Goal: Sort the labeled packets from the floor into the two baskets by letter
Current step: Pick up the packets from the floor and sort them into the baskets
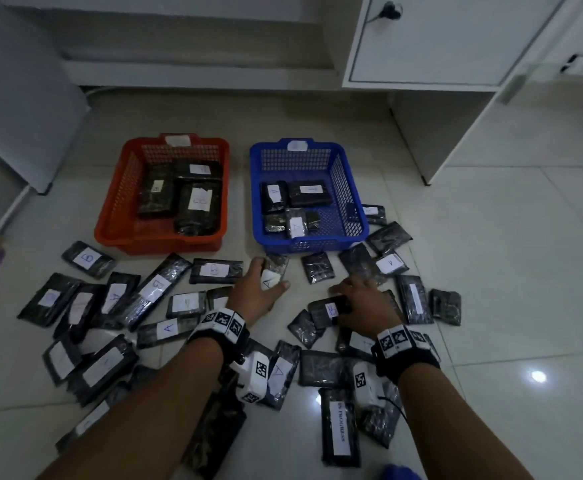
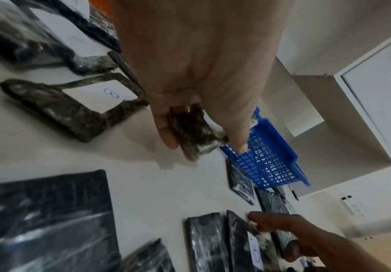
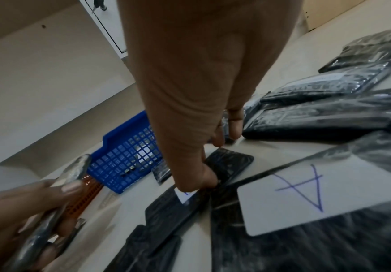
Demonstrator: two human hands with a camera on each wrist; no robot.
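Head view: the left hand [image 1: 257,292] grips a black packet with an "A" label [image 1: 271,277], fingers and thumb curled round it, just in front of the blue basket [image 1: 352,188]. The right hand [image 1: 362,304] pinches the edge of a packet with a "B" label [image 1: 328,308] that lies among others on the tiled floor [image 1: 491,237]. The red basket [image 1: 117,202] stands to the left of the blue basket, apart from it, and holds packets labelled "B". The blue basket holds several smaller packets. Many more labelled packets [image 1: 151,289] lie scattered on the floor in front of both baskets. A white cabinet [image 1: 421,46] stands behind.
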